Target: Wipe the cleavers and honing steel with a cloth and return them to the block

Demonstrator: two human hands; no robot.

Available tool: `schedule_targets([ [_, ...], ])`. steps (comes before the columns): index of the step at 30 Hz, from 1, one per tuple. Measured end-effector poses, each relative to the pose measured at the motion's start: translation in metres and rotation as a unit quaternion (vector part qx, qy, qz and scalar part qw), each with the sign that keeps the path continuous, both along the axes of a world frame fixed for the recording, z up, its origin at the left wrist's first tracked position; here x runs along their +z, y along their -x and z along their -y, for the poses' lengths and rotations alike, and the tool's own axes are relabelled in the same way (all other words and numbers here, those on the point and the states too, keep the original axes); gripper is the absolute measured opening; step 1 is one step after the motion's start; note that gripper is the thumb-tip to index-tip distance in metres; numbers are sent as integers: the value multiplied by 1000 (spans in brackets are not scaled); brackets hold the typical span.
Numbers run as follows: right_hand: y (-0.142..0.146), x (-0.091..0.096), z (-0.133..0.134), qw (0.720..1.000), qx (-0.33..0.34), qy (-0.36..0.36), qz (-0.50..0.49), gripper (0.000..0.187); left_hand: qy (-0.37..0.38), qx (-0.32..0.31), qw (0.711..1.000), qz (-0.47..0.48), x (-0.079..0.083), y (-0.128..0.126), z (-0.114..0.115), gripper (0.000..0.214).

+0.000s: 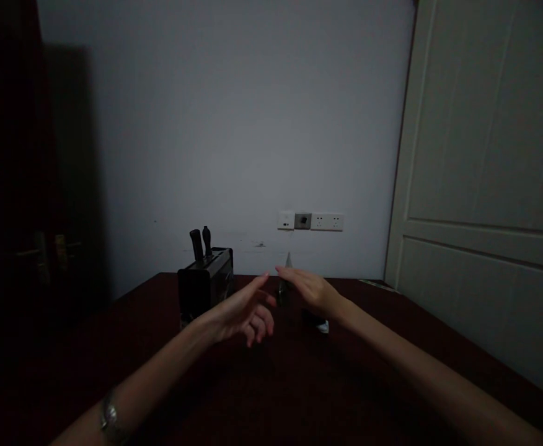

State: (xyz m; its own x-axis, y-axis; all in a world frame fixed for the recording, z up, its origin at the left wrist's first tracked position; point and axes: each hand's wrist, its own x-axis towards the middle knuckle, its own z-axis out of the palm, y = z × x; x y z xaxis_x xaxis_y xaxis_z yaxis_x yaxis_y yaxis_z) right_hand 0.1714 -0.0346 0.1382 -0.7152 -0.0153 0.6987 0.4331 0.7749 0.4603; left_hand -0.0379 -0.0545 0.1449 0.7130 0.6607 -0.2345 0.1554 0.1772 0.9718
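Observation:
My left hand (251, 313) is in the air above the dark red table, fingers loosely curled and apart, holding nothing that I can see. Across from it, my right hand (312, 290) reaches in palm down with its fingers stretched out. Between the hands, farther back, stands a small dark object with a pale pointed top (289, 260); its kind cannot be made out, and I cannot tell whether the right fingertips touch it. Below my right hand lies a dark item with a white part (323, 327), partly hidden. Left of my left hand is a black knife block (206, 275) with two black handles (201, 243) sticking up.
The table (271, 396) reaches back to a pale wall with sockets (327, 222). On the right stands a cream panelled door (480, 186). A dark door with a handle (25, 252) is at the left. The room is dim.

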Motion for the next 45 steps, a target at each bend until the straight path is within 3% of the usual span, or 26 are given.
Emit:
schedule_targets([
  [3,2,-8,-1,998,22,-38,42,38,67,-71,995,8,-16,-8,-6,72],
  [6,2,-15,-3,997,44,-34,58,34,70,-90,992,61,-26,-15,-2,55],
  [9,1,-19,-2,997,42,41,54,34,58,-76,990,104,-33,-21,5,40],
  [14,-9,-12,5,987,-47,152,36,38,10,-36,992,124,-39,-27,8,34],
  [18,-26,-9,6,964,-111,222,-91,42,-53,23,993,100,-49,-29,0,34],
  [20,-30,-16,2,913,-130,308,-232,34,-91,56,992,71,-57,-31,-5,36],
  [21,-29,-21,-1,866,-126,378,-302,33,-111,70,990,59,-61,-33,-7,36],
  [23,-21,-33,-7,724,-87,559,-395,47,-147,88,984,42,-70,-37,-10,37],
  [25,-6,-45,-12,550,-33,717,-427,62,-172,95,980,29,-79,-44,-10,41],
  [27,10,-53,-13,439,15,778,-449,67,-188,99,977,9,-89,-50,-9,46],
  [28,17,-55,-13,407,39,792,-454,69,-196,101,975,-7,-93,-53,-7,48],
  [31,33,-59,-12,353,95,814,-451,69,-224,116,965,-67,-109,-60,-5,51],
  [34,40,-65,-14,324,114,816,-465,64,-276,148,947,-77,-122,-62,-4,51],
  [38,43,-75,-18,318,118,796,-501,57,-337,157,927,-55,-129,-62,-6,52],
  [45,47,-79,-19,317,96,774,-539,54,-333,147,929,-64,-122,-59,-2,55],
])
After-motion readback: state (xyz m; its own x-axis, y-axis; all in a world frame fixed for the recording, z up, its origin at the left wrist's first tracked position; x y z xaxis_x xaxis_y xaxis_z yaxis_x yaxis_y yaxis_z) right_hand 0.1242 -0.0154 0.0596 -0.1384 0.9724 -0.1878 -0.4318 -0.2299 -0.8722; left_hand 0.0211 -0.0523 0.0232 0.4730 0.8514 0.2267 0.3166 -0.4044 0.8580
